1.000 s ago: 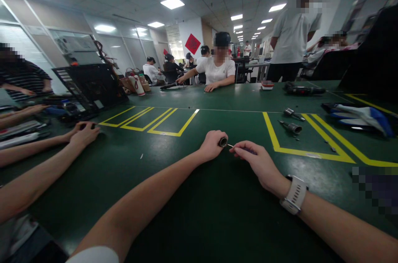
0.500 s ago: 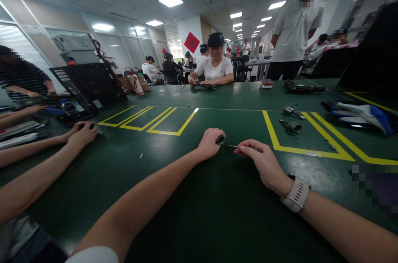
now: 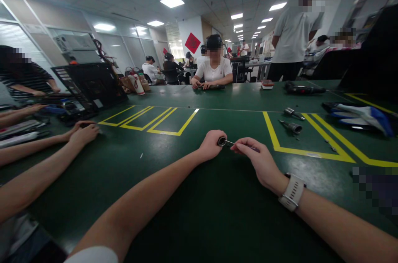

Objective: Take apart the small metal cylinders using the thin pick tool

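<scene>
My left hand (image 3: 212, 145) is closed around a dark, hollow cylindrical part (image 3: 222, 141), its round open end facing right. Between the pinched fingers of my right hand (image 3: 253, 155) is a thin metal-shafted tool (image 3: 229, 142), with a dark handle partly hidden by the fingers. The tip of the shaft reaches the open end of the cylinder; how far inside it goes, I cannot tell. To the right, within yellow tape, lie a cone-shaped metal part (image 3: 292, 127), a smaller metal fitting (image 3: 294, 113) and several tiny pieces.
Yellow tape outlines (image 3: 164, 132) mark the green table (image 3: 174, 188). Blue-and-white gloves (image 3: 362, 115) lie right, a dark power tool (image 3: 303, 88) and a red box (image 3: 266, 84) farther back. A co-worker's hands (image 3: 83, 132) are at left; another person (image 3: 214, 68) sits opposite.
My right hand has moved slightly left, bringing the tool's tip from just short of the cylinder to its open end. My left hand has barely shifted.
</scene>
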`<state>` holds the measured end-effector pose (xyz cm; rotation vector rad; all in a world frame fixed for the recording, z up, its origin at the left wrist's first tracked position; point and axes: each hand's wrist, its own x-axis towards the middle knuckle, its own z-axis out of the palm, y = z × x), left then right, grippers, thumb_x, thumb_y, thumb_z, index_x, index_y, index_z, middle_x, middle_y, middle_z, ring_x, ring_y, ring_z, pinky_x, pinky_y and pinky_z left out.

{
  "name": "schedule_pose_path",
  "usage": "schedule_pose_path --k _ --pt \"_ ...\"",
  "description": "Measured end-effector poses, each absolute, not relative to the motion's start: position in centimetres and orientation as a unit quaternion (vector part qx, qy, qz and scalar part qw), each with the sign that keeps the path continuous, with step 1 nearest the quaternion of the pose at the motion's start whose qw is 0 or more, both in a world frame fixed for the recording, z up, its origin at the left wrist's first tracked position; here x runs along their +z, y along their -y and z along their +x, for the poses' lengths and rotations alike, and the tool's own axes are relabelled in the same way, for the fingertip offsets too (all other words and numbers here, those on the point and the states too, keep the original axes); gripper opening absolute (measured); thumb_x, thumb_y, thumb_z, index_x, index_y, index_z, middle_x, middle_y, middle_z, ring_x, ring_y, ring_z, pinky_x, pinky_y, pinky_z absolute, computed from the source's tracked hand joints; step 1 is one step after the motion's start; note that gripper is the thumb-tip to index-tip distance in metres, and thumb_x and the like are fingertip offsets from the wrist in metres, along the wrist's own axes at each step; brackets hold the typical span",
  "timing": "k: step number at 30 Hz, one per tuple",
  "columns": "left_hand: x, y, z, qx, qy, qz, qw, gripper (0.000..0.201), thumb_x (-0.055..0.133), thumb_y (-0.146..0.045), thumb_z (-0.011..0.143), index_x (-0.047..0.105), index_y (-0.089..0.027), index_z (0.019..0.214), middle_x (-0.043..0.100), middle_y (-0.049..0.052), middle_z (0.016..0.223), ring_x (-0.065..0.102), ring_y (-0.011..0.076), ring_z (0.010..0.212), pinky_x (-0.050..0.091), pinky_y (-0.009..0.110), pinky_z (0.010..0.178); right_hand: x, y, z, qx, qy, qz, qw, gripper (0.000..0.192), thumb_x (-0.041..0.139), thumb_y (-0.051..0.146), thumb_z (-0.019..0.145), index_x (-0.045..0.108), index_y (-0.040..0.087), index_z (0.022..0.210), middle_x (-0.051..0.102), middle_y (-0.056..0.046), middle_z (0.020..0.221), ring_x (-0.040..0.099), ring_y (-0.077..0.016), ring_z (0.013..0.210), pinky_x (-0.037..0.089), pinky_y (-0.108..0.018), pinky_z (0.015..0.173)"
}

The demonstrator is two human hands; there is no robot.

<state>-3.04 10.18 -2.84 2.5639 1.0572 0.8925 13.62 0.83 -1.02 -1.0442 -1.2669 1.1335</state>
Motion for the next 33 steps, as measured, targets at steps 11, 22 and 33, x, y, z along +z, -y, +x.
schedule_pose_path --k 11,22,33 --pt "-2.82 -9.85 -3.28 0.28 -0.378 0.88 0.063 0.013 0.051 -0.005 0.07 0.058 -0.015 0.074 0.058 0.001 0.073 0.052 0.0148 0.073 0.039 0.031 0.075 -0.56 -0.77 13.88 0.457 0.556 -0.473 0.508 0.015 0.057 0.03 0.077 0.066 0.019 0.074 0.067 -0.003 0.079 0.058 -0.0221 0.085 0.039 -0.04 0.082" --pt "-2.44 -9.46 -2.96 0.248 -0.404 0.879 0.056 0.015 0.052 -0.004 0.07 0.058 -0.016 0.075 0.058 0.002 0.075 0.053 0.0168 0.076 0.04 0.032 0.078 -0.7 -0.69 13.7 0.445 0.563 -0.473 0.51 0.015 0.058 0.032 0.077 0.066 0.019 0.077 0.067 -0.004 0.081 0.059 -0.0215 0.083 0.042 -0.039 0.079" --pt "-2.74 -9.78 -3.31 0.284 -0.428 0.851 0.108 0.017 0.051 -0.004 0.069 0.059 -0.016 0.079 0.059 0.002 0.079 0.054 0.0155 0.076 0.042 0.029 0.072 -1.32 -1.17 14.21 0.418 0.537 -0.508 0.527 0.015 0.057 0.031 0.075 0.064 0.018 0.072 0.066 -0.003 0.071 0.059 -0.02 0.075 0.043 -0.037 0.075"
